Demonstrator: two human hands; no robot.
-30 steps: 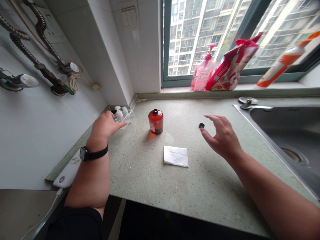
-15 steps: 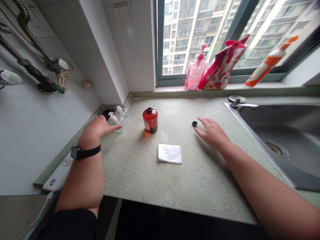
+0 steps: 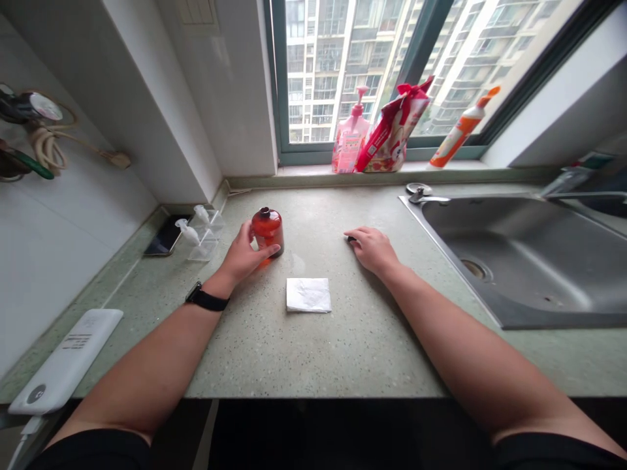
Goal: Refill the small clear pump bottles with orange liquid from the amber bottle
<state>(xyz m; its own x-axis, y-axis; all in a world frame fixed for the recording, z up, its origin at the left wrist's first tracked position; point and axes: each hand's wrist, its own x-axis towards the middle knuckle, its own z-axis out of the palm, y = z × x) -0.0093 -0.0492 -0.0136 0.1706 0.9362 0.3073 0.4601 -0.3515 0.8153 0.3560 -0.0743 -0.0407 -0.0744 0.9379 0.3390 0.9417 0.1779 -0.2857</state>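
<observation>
An uncapped amber bottle (image 3: pixel 269 228) stands upright on the counter with some dark liquid low inside. My left hand (image 3: pixel 243 254) curls round its left side, thumb across the front and fingers behind. Over to the right, my right hand (image 3: pixel 375 249) pinches a small black cap (image 3: pixel 351 239) down at the counter surface; the fingers hide most of it. Between the hands and closer to me lies a folded white paper tissue (image 3: pixel 308 296). Left of the bottle, a clear plastic rack (image 3: pixel 204 247) holds two white-filled, flared-top plastic pieces.
A dark phone (image 3: pixel 168 236) lies behind the rack, and a white power bank (image 3: pixel 68 362) sits at the left edge. The steel sink (image 3: pixel 529 313) takes up the right side. A pink pump bottle (image 3: pixel 351 145), red pouch (image 3: pixel 393 134) and orange-white bottle (image 3: pixel 456 138) line the windowsill.
My left hand has moved right from the rack to the amber bottle and closed round it. My right hand has closed on the black cap. The view has shifted right.
</observation>
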